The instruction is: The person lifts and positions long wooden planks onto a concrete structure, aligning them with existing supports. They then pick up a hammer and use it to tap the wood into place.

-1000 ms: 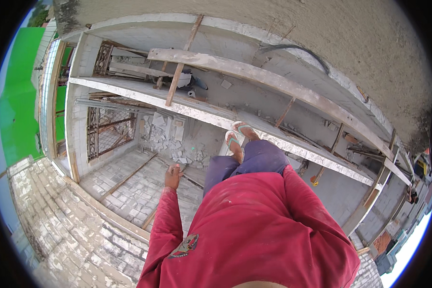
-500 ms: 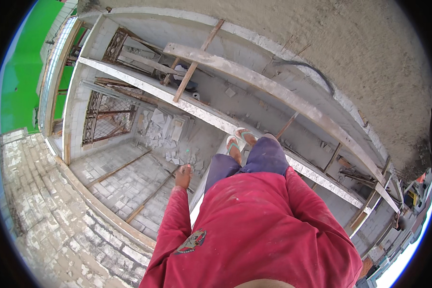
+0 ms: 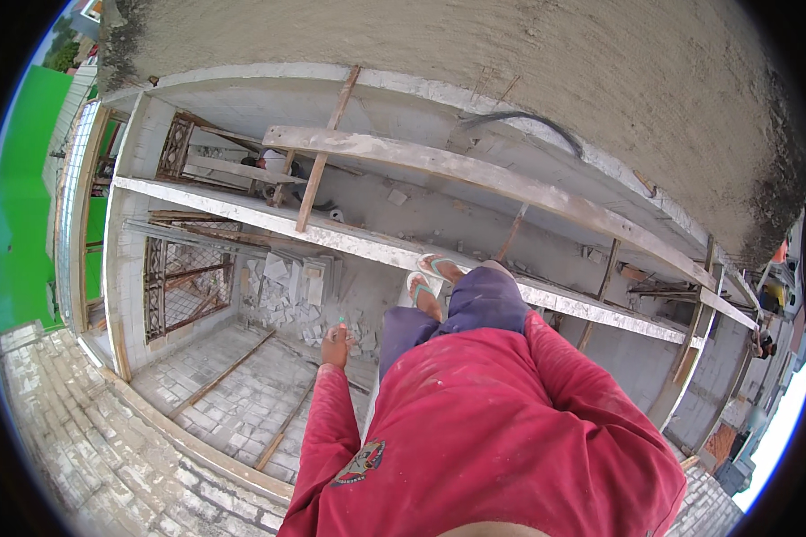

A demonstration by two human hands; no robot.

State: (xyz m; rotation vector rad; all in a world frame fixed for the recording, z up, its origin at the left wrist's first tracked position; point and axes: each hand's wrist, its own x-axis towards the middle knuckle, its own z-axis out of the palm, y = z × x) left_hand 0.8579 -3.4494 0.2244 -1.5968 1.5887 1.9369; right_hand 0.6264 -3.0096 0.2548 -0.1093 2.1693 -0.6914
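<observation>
My left hand (image 3: pixel 336 347) hangs out over the room below, its fingers loosely bent and slightly apart, with nothing visible in it. The red left sleeve (image 3: pixel 324 407) reaches down to the wrist. My right sleeve (image 3: pixel 569 362) runs along my side toward the thigh; the hand itself is hidden there. My feet in flip-flops (image 3: pixel 424 286) stand on a narrow pale wall top (image 3: pixel 358 243), high above the floors on both sides.
A long wooden plank (image 3: pixel 439 161) crosses above the far trench, beside timber props (image 3: pixel 324 161). A person (image 3: pixel 282 163) is low down there. Broken block rubble (image 3: pixel 287 291) lies below left, near a metal grille (image 3: pixel 184 273). Rough plaster (image 3: pixel 475 40) spans the far side.
The view has turned and shifted, so the plank and wall top sit further left. My left hand stays out over the room, and my feet remain on the wall top.
</observation>
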